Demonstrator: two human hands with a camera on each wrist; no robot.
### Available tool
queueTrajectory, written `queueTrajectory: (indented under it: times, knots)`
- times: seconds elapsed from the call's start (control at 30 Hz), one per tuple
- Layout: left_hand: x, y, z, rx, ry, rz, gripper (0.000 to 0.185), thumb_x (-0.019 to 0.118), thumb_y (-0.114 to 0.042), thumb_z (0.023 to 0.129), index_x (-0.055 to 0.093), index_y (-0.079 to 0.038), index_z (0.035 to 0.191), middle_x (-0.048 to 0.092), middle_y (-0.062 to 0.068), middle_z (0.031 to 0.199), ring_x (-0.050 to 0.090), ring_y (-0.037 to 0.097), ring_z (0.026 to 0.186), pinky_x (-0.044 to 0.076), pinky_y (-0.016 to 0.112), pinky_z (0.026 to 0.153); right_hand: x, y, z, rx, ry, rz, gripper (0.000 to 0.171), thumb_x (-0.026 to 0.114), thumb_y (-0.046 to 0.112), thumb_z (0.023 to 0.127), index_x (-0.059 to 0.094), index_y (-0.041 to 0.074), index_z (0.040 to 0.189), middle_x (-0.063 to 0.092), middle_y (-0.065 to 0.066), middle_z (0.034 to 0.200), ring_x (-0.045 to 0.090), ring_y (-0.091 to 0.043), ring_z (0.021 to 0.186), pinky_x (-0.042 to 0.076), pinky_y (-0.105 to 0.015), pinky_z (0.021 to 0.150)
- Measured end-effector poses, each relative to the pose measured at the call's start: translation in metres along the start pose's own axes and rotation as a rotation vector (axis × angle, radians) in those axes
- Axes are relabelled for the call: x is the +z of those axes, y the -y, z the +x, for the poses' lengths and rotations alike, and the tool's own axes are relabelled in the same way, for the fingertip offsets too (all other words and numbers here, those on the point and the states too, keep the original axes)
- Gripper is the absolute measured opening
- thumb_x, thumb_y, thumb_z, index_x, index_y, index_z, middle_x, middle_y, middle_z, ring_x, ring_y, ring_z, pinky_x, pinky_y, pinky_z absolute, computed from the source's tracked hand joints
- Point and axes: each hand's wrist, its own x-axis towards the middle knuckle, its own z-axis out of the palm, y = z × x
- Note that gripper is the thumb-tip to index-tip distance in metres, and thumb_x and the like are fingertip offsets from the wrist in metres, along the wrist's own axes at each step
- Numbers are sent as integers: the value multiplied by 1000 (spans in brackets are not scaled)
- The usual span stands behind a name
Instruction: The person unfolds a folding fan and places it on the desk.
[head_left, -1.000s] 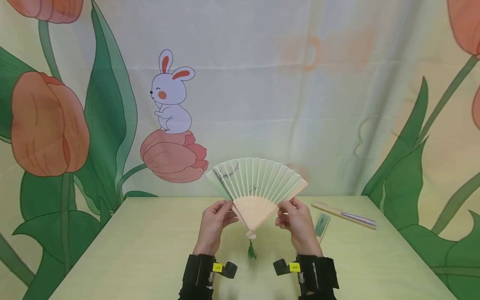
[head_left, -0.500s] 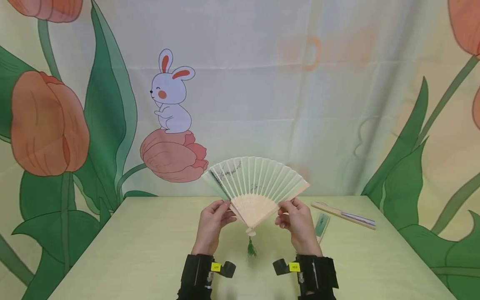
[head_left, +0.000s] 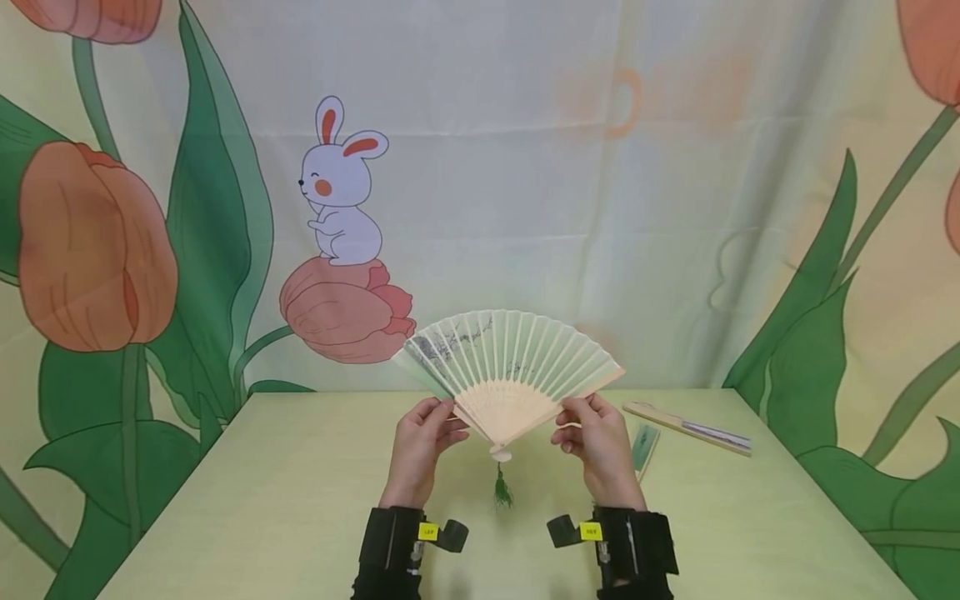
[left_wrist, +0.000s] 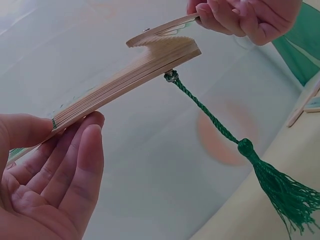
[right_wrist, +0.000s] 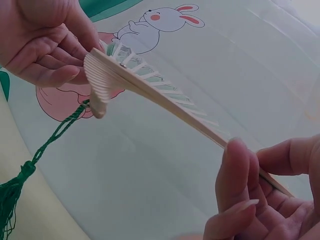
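I hold a paper fan up in front of me with both hands, above the middle of the table and clear of its surface. The fan is spread wide, its pale green leaf arching over bare wooden ribs that meet at the pivot low between my hands.

My left hand has the left outer rib. In the left wrist view the thumb lies on the near side of the stacked sticks and my fingers lie nearly straight under them, so the rib is pinched between thumb and fingertips with the palm open and facing up.

My right hand has the right outer rib the same way. In the right wrist view the fingers are bent lightly round the stick near its far end, thumb on the other side, the grip loose, not a fist.

A dark green tassel hangs on a twisted cord from the pivot, dangling free just above the table.

Toward the table's right far corner lie a folded fan and, just beside it and nearer to me, a small green sleeve, both well apart from my hands. Black straps wrap both of my wrists.
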Motion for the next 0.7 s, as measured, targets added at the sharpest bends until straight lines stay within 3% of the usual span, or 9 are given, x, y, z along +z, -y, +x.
queueTrajectory:
  times: [0.2,0.7]
  knots:
    - [-1,0,0,-8,6,-10,21,60,-20,99,56,1,99,69,14,100,70,21,84,59,31,75,-1,1,0,3,-13,2,18,56,16,98,57,0,106,59,-5,75,60,-16,54,44,-21,48]
    - [-3,1,0,-56,-11,-25,29,59,-19,100,56,5,117,69,14,102,70,20,86,58,30,78,-3,-1,1,14,-39,56,18,57,15,98,58,0,108,61,-4,75,61,-15,54,44,-21,49]
